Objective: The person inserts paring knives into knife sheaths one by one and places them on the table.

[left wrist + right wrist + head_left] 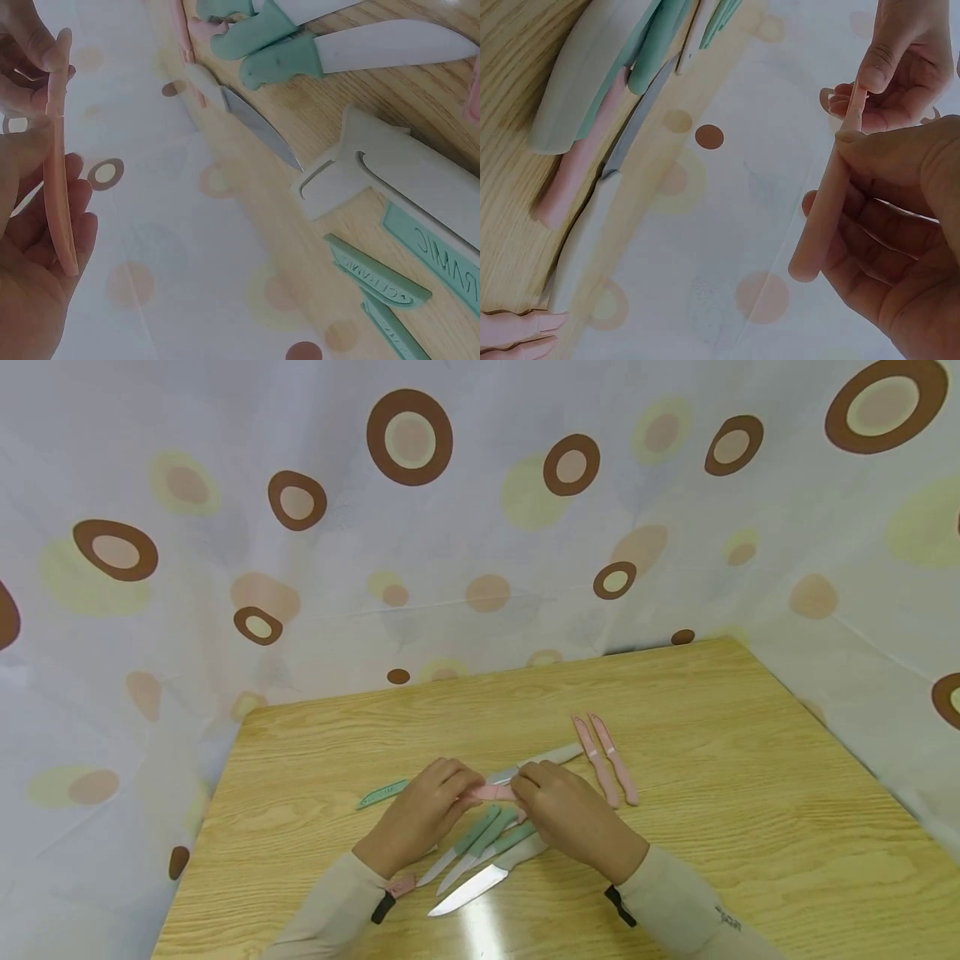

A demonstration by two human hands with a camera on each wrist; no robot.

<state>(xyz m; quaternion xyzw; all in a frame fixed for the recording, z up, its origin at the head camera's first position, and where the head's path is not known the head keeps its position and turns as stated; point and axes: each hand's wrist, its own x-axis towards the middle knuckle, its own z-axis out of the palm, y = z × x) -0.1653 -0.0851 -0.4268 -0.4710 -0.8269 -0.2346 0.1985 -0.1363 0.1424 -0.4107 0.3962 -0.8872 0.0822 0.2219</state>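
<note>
Both hands hold one pink knife above the middle of the table, its blade covered by a pink sheath. My left hand pinches the sheath end. On the handle, the fingers of my right hand are curled. Below the hands lie several green-handled knives with white blades. A knife with a beige handle and bare steel blade is nearer the front. Another beige-handled knife lies just beyond the right hand.
Two sheathed pink knives lie side by side at the right. Left of the hands is a green sheath. A beige slotted piece lies near green sheaths. A patterned curtain hangs behind the wooden table.
</note>
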